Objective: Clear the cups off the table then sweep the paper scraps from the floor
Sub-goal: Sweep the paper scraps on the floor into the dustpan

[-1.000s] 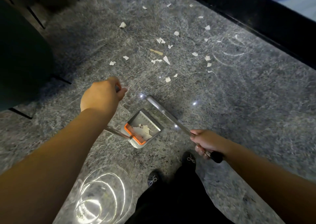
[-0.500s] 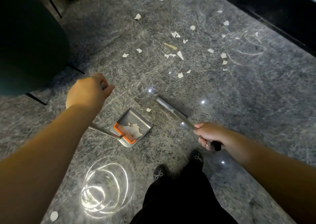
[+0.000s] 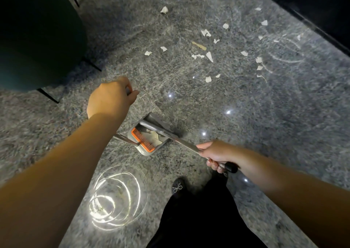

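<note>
Floor (image 3: 265,124): polished grey stone, likely slick; light scraps should slide easily.
Broom (image 3: 181,140): stiff metal handle; right hand (image 3: 214,154) curled round it near the black end grip.
Dustpan (image 3: 146,137): rests on floor, some scraps inside; left hand (image 3: 110,98) closed on its upright handle.
Paper scraps (image 3: 208,56): featherweight, scattered toward the floor's far edge; sweep gently.

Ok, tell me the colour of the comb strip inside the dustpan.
Orange, seen in the head view: the comb strip in the grey dustpan.
</note>
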`<state>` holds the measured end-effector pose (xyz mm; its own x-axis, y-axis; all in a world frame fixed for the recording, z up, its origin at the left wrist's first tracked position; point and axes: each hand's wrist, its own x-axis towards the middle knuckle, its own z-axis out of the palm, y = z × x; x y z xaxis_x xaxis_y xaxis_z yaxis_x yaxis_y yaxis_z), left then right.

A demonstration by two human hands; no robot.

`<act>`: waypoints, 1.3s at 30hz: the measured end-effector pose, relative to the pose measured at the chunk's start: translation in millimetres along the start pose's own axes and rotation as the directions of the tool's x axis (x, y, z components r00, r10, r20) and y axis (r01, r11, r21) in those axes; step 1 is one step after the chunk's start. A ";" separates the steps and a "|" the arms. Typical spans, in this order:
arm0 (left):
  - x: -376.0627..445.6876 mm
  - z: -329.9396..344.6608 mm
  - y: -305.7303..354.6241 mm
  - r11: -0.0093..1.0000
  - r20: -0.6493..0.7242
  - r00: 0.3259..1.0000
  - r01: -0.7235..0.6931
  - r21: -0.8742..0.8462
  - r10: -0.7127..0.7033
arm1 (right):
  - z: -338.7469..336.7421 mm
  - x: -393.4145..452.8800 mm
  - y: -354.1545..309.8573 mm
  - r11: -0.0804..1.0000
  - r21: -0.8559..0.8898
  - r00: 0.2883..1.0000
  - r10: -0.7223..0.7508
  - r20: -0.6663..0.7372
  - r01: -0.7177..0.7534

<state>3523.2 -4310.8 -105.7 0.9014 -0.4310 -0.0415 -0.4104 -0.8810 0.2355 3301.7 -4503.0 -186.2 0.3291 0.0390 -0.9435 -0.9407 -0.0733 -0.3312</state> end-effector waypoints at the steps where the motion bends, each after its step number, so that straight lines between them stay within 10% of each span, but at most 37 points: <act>1: -2.3 -0.8 -3.1 1.000 -0.006 1.000 0.004 -0.005 -0.004 | 3.3 -2.0 0.6 1.000 -0.013 1.000 -0.003 -0.011 0.002; 16: 10.6 -30.9 1.2 0.994 -0.072 0.997 0.032 -0.102 -0.039 | -61.0 -18.4 -4.8 0.987 0.128 0.949 -0.051 -0.312 0.095; 39: 311.4 33.9 247.0 0.988 0.040 0.990 -0.133 -0.079 0.137 | -386.5 37.6 -97.9 0.966 0.241 0.904 0.015 -0.427 0.098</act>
<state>3697.9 -4669.3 -93.4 0.8306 -0.5548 -0.0475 -0.5146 -0.7974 0.3152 3438.0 -4879.5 -194.1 0.3187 -0.3917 -0.8631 -0.8959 0.1728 -0.4092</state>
